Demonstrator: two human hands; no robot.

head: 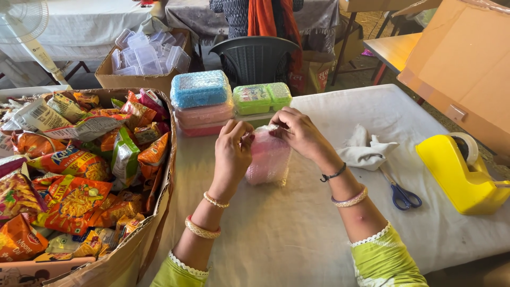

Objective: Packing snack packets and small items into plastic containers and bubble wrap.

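Both hands meet at the centre of a table covered in white cloth. The left hand and the right hand pinch the top edge of a pink box, a rounded plastic shape swathed in clear bubble wrap that stands on the cloth between them. Fingers of each hand are curled shut on the crinkled wrap.

At twelve o'clock from the box sits a stack of wrapped boxes: a blue box with a bumpy bubble skin on top of two pink ones, and beside it a green box, flat and rectangular.

At nine o'clock a sagging cardboard carton brims with glossy foil snack packets in orange, red and green.

At three o'clock lie a crumpled white rag, scissors with blue loop handles, and, farther out, a smooth yellow tape dispenser with a roll of clear tape.

At eleven o'clock, beyond the table, another carton holds clear plastic tubs. A dark slatted plastic chair stands at twelve.
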